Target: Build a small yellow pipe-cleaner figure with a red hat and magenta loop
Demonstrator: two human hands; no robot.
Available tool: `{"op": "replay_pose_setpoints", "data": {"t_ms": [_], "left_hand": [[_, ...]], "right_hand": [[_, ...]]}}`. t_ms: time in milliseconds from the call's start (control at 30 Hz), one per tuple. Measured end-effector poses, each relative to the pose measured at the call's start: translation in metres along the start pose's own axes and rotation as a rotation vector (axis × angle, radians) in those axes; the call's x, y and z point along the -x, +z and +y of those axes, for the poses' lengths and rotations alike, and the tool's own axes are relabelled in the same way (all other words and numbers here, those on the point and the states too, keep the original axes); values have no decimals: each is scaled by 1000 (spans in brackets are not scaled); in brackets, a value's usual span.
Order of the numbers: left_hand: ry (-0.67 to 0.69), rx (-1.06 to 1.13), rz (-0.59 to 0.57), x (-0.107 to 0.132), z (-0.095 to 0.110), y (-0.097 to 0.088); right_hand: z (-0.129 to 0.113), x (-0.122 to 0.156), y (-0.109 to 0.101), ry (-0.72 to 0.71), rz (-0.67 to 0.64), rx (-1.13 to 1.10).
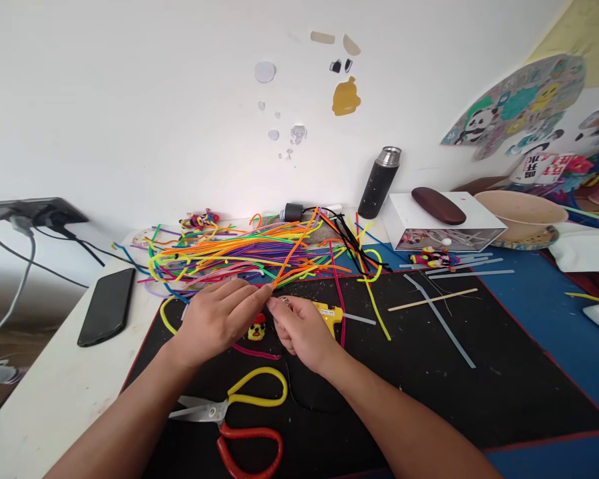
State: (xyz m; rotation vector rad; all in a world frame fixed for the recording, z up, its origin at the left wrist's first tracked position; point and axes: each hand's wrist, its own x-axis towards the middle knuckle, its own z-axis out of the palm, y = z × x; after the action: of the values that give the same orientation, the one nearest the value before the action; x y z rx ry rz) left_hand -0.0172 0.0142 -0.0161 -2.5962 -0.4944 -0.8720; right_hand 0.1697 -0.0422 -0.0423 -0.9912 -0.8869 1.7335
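Note:
My left hand (219,313) is closed, its fingertips pinching orange pipe cleaners (296,247) that slant up and away over the pile. Against those fingertips, my right hand (302,326) is curled shut, thumb and forefinger at the lower end of the same pipe cleaners. What lies inside its fingers is mostly hidden. A small yellow figure with red on top (256,328) shows just below my left hand. Behind my right hand, a yellow glue gun (333,318) lies partly covered. Scissors (214,411) with yellow and red handles lie open on the black mat (429,386).
Many coloured pipe cleaners (239,249) are heaped along the wall. A phone (107,307) lies at left. A black thermos (378,186), a white box (444,219) and a beige bowl (516,213) stand behind. Glue sticks (449,332) and a wooden stick (404,306) lie right.

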Motion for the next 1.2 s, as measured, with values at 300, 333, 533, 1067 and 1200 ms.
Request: {"op": "replay_pose_setpoints", "data": {"t_ms": [300,333,533,1067,1200], "left_hand": [[24,21,-12,2,2,0],[24,24,-12,1,2,0],[27,23,-17,1,3,-1],[21,37,-7,1,4,1],[21,46,-12,2,4,2]], "right_hand": [[0,1,1,28,17,51],[0,1,2,30,19,55],[0,1,3,39,37,93],[0,1,4,46,47,109],[0,1,3,46,49,109]]}}
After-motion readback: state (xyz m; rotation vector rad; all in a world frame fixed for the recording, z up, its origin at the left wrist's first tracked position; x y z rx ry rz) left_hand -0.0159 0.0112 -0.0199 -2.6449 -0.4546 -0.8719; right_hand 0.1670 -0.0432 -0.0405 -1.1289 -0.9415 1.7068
